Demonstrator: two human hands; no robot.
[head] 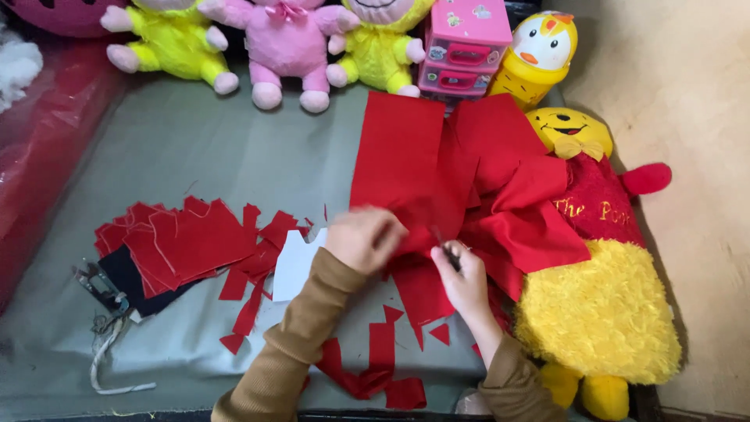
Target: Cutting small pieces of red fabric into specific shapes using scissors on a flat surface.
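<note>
Left hand (363, 238) presses red cloth (426, 168); right hand (462, 277) grips pen (447, 248) (dark).

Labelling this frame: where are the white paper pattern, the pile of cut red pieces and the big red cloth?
white paper pattern (294, 266), head view, its middle.
pile of cut red pieces (191, 238), head view, top piece.
big red cloth (406, 156), head view, flat left panel.

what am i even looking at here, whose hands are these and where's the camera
The one picture comes from a camera worn on a person's head, looking down at their own two bare hands. The left hand presses on a large piece of red fabric spread over a grey-green cloth surface. The right hand holds a small dark tool, perhaps scissors; it is too blurred to be sure. To the left lies a stack of cut red pieces, with red scraps near the arms. Plush toys line the far edge, and a big yellow plush bear lies at the right.
</note>
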